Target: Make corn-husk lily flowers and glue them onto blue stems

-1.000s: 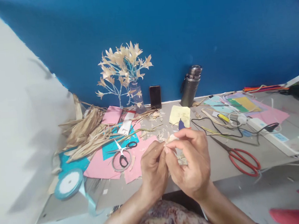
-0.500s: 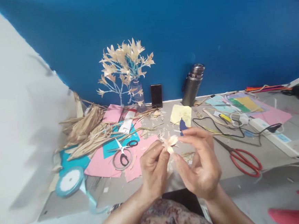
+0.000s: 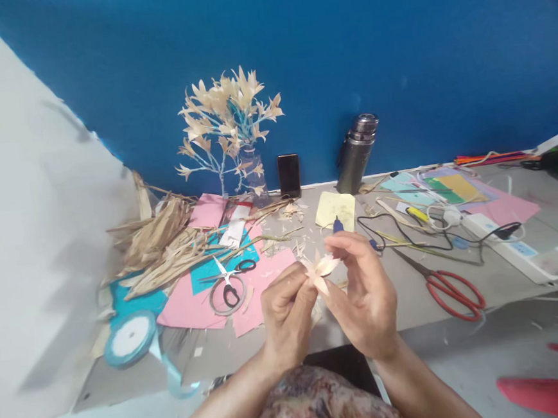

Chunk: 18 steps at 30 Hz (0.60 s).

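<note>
A pale, cream-coloured artificial flower [image 3: 321,271] with pointed petals is pinched at its base by my left hand [image 3: 288,311], thumb against curled fingers. Beside it, on the right, my right hand [image 3: 367,295] is cupped with thumb and fingers apart. Its thumb is right at the lower petals; whether it presses on them I cannot tell. Behind the right fingertips a dark blue pointed tool [image 3: 338,223] shows in part at a yellow paper [image 3: 330,208]. Farther back, similar flowers [image 3: 232,106] on light-blue stems stand in a clear bottle [image 3: 252,166].
Dried husks [image 3: 160,237], small scissors [image 3: 227,280] and a blue ribbon roll [image 3: 130,336] lie to the left. Red-handled scissors [image 3: 454,295] and a power strip [image 3: 509,249] are at the right. A phone [image 3: 288,175] and a thermos [image 3: 358,154] stand by the wall.
My right hand has moved slightly left and its thumb is closer in under the petals. The flower has turned a little in my left hand. The view has shifted slightly.
</note>
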Each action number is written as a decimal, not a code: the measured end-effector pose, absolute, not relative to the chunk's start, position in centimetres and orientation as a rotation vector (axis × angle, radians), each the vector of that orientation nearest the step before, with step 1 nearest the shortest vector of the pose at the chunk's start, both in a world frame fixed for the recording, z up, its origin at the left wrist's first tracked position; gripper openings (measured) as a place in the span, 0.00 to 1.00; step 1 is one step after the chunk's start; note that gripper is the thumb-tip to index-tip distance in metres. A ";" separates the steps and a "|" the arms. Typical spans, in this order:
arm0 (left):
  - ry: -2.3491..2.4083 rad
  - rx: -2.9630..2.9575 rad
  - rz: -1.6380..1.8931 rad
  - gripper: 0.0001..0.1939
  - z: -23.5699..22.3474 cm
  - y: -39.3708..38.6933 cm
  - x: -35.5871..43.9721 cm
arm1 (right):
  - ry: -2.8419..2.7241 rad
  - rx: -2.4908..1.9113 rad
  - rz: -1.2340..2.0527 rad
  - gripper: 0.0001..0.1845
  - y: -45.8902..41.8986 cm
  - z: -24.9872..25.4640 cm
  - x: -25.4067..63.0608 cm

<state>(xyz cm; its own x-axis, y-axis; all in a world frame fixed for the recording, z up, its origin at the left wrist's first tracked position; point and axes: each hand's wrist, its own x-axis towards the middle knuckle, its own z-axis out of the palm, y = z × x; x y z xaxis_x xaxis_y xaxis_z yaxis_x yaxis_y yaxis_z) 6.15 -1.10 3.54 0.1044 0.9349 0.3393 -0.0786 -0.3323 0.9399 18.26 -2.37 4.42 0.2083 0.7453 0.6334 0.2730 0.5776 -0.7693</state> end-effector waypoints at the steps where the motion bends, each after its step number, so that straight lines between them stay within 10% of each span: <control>1: 0.886 1.464 1.402 0.21 3.5 -1.1 6.2 | -1.358 -0.959 0.436 0.23 -2.4 4.4 18.2; 12: 0.850 1.107 1.312 0.20 3.5 -0.7 6.2 | -1.330 -0.969 0.475 0.22 -2.0 4.0 17.7; 18: 0.772 0.710 1.318 0.15 3.8 0.9 6.4 | -1.442 -1.078 0.410 0.04 -2.2 3.4 17.8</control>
<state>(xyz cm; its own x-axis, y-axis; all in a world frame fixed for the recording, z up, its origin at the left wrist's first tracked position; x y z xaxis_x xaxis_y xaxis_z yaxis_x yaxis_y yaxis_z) 6.39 0.85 3.85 0.0847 0.9925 -0.0883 -0.5628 0.1208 0.8178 17.83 -2.17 3.41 0.1616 0.7936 0.5865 0.3661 0.5037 -0.7825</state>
